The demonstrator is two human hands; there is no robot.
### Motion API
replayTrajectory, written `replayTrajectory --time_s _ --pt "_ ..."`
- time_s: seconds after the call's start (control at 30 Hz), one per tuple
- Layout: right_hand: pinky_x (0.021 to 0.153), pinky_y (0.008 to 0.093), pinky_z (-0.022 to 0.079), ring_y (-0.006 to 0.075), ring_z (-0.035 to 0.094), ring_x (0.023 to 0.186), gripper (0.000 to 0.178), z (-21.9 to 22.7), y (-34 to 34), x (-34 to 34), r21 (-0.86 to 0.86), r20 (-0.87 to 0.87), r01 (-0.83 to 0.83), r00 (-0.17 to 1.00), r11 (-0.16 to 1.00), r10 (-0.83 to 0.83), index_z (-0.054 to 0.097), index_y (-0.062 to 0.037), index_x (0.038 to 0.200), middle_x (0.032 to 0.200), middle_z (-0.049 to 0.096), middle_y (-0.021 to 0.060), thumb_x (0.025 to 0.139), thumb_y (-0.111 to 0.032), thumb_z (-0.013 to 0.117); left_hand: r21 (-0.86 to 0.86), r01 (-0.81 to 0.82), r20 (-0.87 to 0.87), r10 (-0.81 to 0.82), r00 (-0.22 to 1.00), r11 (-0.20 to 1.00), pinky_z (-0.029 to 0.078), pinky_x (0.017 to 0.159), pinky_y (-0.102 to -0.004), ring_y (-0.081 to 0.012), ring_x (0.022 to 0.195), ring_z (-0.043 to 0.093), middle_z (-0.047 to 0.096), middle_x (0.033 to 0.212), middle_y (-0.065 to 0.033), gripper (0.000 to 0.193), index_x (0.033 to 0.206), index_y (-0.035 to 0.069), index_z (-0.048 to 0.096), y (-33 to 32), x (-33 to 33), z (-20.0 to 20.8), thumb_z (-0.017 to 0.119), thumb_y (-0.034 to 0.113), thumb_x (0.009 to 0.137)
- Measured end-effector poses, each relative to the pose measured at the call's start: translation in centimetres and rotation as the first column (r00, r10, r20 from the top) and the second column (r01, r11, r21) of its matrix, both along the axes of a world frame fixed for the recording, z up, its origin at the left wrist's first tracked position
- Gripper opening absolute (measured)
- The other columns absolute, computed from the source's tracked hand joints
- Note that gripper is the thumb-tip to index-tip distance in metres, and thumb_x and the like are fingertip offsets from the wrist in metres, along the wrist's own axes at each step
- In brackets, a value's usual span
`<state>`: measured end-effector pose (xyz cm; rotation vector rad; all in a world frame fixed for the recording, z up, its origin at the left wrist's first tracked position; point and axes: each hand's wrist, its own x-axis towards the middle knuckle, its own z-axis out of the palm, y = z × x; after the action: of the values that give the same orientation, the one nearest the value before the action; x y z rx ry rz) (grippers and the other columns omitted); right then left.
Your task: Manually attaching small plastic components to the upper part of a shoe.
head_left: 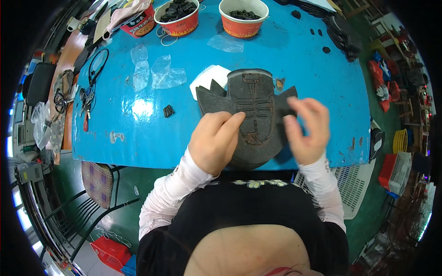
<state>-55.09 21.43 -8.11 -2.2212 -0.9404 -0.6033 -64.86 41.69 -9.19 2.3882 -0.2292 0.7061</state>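
Observation:
A dark grey, flat piece (261, 103) lies on the blue table in front of me. It has pointed flaps at its upper left and right, a rounded lower end, and brown lines and slots down its middle; its exact kind I cannot make out. My left hand (215, 140) rests over its left side, thumb and fingertips pinched together near the central slots. Whatever sits in that pinch, if anything, is hidden. At the right edge my right hand (309, 128) is slightly blurred, thumb and fingers apart, with nothing seen between them. White material (209, 78) shows behind the piece's upper left.
Paper tubs with black bits, one in the middle (178, 28) and one further right (244, 27), stand at the far edge. A small black clump (169, 111), clear plastic film (168, 73) and scissors (86, 103) lie leftward. Black pieces (343, 37) are heaped far right.

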Motion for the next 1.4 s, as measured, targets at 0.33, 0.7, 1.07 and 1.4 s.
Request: replayTrajectory --time_s 0.33,0.7,1.07,1.4 --pt "0.060 0.0195 0.045 0.0055 0.051 0.067 0.037 -2.6 -0.5 0.4 0.579 -0.725 0.285 0.608 0.764 0.323 0.053 0.0001 0.106 0.082 0.056 0.0007 0.079 -0.009 0.077 -0.693 0.085 -0.018 -0.136 0.991 0.716 0.051 0.072 -0.0264 -0.0172 0.081 0.062 0.060 0.102 -0.0138 0.025 0.102 -0.001 0.064 0.6 -2.6 -0.2 0.063 -0.013 0.080" --pt "0.076 0.0255 0.050 0.0124 0.060 0.088 0.041 -6.4 -13.3 7.5 0.666 -0.610 0.434 0.785 0.607 0.108 0.052 -0.0005 0.122 0.103 0.064 0.0092 0.086 -0.009 0.069 -0.982 0.023 -0.055 -0.404 0.913 0.186 0.055 0.081 -0.0275 -0.0178 0.090 0.067 0.065 0.105 -0.0140 0.027 0.115 -0.003 0.060 0.8 -3.0 1.0 0.058 -0.006 0.089" --pt "0.074 0.0261 0.051 0.0146 0.064 0.084 0.022 1.4 -0.3 -1.9 0.493 -0.509 -0.255 0.691 0.832 0.513 0.064 -0.0027 0.098 0.095 0.067 0.0078 0.078 0.002 0.072 -0.990 -0.072 -0.124 -0.482 0.867 0.125 0.055 0.083 -0.0309 -0.0230 0.094 0.067 0.066 0.103 -0.0156 0.027 0.111 -0.004 0.062 -1.5 -0.9 1.4 0.063 -0.008 0.084" --pt "0.071 0.0258 0.050 0.0143 0.065 0.080 0.019 0.1 2.6 -3.1 0.557 -0.573 -0.215 0.599 0.802 0.559 0.060 -0.0024 0.095 0.088 0.066 0.0066 0.078 0.003 0.068 -0.615 0.127 -0.038 -0.190 0.981 0.778 0.050 0.077 -0.0269 -0.0197 0.087 0.065 0.067 0.097 -0.0131 0.025 0.100 -0.002 0.069 -1.0 -1.1 1.1 0.064 -0.013 0.077"
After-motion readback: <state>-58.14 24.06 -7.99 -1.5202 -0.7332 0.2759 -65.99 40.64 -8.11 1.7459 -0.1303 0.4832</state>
